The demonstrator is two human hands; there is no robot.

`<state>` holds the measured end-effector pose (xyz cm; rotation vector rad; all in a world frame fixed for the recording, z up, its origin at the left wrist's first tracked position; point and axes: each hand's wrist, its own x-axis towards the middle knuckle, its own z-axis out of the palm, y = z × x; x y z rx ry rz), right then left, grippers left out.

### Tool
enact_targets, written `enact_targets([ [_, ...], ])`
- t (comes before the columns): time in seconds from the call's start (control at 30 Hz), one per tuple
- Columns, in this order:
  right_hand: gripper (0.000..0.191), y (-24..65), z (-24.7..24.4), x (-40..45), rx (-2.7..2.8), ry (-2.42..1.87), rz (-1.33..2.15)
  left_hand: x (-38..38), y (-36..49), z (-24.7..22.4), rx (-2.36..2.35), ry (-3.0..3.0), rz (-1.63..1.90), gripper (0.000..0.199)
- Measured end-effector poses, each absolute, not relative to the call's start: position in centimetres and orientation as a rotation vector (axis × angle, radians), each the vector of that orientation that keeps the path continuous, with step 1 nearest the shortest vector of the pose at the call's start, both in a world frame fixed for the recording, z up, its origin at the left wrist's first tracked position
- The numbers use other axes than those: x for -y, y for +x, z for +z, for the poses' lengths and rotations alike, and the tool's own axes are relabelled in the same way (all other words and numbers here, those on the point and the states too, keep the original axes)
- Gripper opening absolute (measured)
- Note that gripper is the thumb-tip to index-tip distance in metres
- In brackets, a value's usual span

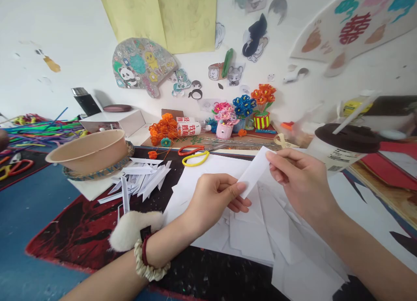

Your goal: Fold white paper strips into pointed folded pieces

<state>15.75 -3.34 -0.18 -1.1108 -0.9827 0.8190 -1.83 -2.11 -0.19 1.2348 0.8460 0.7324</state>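
Observation:
A narrow folded strip of white paper (pixel 256 170) is held slantwise between my two hands, above the sheets. My left hand (pixel 218 194) pinches its lower end between thumb and fingers. At the upper end, my right hand (pixel 298 175) grips a corner with thumb and forefinger. Beneath lie loose white paper sheets (pixel 249 238), overlapping one another. Left of them is a heap of folded paper strips (pixel 143 179). A scrunchie (pixel 146 264) and a dark red band circle my left wrist, with a fluffy white thing (pixel 135 229) beside it.
A tan bowl (pixel 89 153) stands at the left beyond the strips. Yellow- and red-handled scissors (pixel 195 157) lie behind the sheets. To the right is a lidded drink cup (pixel 342 147) with a straw. Pipe-cleaner flowers (pixel 244 105) line the back, against the wall.

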Motion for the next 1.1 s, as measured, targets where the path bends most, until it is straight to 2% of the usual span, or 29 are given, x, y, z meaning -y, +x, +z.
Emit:
enact_targets([
  [0.27,0.022,15.8,-0.3,3.4,0.964,-1.102,0.829,1.9,-2.1,-0.2,-0.827,1.315,0.694,0.025],
  [0.43,0.023,14.7,-0.4,3.8,1.001,-1.096,0.913,1.6,-2.2,-0.5,-0.854,1.571,0.822,0.023],
  [0.73,0.022,14.2,-0.9,4.1,1.049,-1.099,0.937,1.9,-2.2,-0.6,-0.873,1.448,0.889,0.027],
  [0.97,0.027,14.1,-0.7,3.8,1.168,-1.049,1.269,1.7,-2.3,-0.7,-0.933,1.454,0.934,0.026],
  [1.1,0.023,14.0,-0.8,3.7,1.292,-1.096,1.229,1.5,-2.3,-0.9,-0.89,1.507,0.893,0.026],
])
